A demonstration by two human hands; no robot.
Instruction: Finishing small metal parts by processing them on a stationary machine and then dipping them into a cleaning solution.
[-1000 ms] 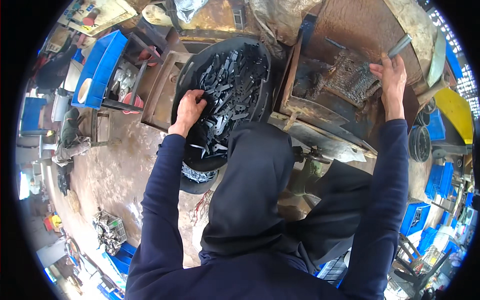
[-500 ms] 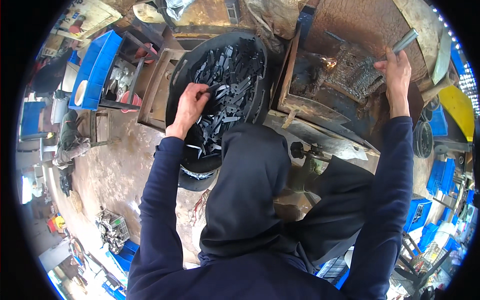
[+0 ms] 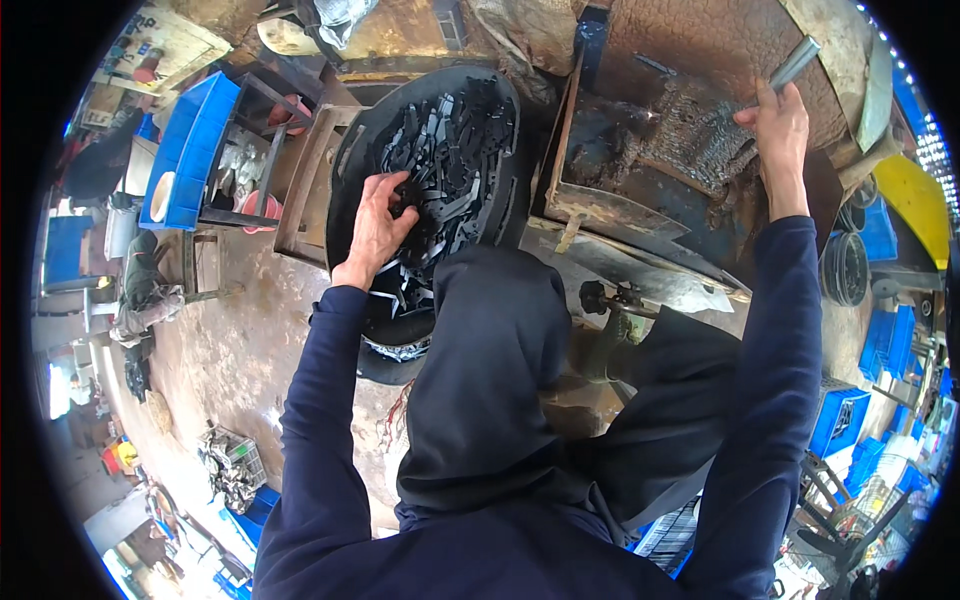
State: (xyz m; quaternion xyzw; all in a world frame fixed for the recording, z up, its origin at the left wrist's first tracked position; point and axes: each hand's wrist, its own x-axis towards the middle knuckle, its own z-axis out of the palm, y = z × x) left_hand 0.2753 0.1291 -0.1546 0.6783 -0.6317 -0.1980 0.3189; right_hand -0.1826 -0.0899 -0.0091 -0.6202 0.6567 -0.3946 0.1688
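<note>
The left hand (image 3: 370, 238) has drawn slightly bodyward, fingers curled over dark metal pieces (image 3: 462, 200) in the black tub (image 3: 352, 155), hold unclear; the right hand (image 3: 783, 130), forearm outstretched, puts fingers against a grey bar (image 3: 797, 62), grip uncertain.

Mtl pts (image 3: 465, 165) look glossy, mtl rod (image 3: 796, 62) smooth.
</note>
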